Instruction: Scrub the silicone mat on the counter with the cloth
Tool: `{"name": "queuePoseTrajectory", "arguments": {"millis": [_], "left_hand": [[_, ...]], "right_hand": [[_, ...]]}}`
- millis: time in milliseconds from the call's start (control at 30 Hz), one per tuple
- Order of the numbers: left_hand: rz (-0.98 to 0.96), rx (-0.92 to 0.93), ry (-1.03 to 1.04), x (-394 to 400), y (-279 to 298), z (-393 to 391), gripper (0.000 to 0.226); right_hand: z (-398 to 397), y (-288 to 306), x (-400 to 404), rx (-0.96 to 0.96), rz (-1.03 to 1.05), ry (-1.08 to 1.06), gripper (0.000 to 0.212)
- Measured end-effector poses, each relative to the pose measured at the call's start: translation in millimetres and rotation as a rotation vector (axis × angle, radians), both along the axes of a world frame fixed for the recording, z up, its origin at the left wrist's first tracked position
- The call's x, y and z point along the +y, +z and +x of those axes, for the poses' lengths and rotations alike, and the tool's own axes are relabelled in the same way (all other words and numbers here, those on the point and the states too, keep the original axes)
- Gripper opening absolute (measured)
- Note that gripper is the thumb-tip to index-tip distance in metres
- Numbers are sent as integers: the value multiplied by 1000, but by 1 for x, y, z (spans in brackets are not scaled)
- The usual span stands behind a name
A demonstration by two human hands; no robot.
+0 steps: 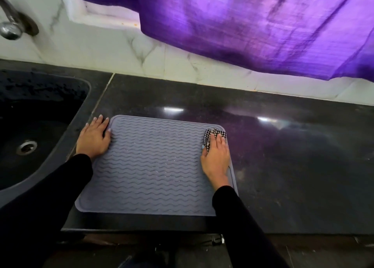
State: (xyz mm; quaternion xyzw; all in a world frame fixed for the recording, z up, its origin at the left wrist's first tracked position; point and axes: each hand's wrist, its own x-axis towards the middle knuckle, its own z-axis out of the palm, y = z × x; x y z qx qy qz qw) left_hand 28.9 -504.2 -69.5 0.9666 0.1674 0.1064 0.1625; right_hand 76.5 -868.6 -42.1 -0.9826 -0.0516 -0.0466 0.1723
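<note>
Two hands worked a grey mat (155,166) that lay flat on the dark counter (293,156), just right of the sink (30,126) and near the counter's front edge. The left hand (93,139) rested at the mat's far left edge, fingers straight and spread, half on the counter. Toward the far right corner, the right hand (216,158) pressed a bunched checked cloth (211,136) onto the ridges, fingers laid over it and slightly curled. The mat looked thin, soft and floppy, probably light and inclined to slide on polished stone, so pinning one edge flat seemed wiser than lifting it. The cloth looked limp and easily wadded.
</note>
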Motion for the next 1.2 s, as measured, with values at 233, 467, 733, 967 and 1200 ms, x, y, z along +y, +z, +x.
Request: {"name": "queuePoseTrajectory", "arguments": {"millis": [233, 467, 733, 967, 1200], "left_hand": [[15, -6, 4, 0, 1, -1, 63], [12, 9, 3, -3, 5, -2, 64], [8, -1, 7, -2, 4, -2, 64], [17, -36, 14, -2, 1, -2, 60], [14, -26, 21, -2, 2, -3, 61]], "right_hand": [[3, -1, -12, -47, 277, -10, 46], [33, 31, -17, 73, 1423, -586, 31], [29, 18, 17, 52, 219, -46, 49], [39, -10, 16, 32, -16, 46, 59], [52, 8, -3, 176, 877, -142, 36]]}}
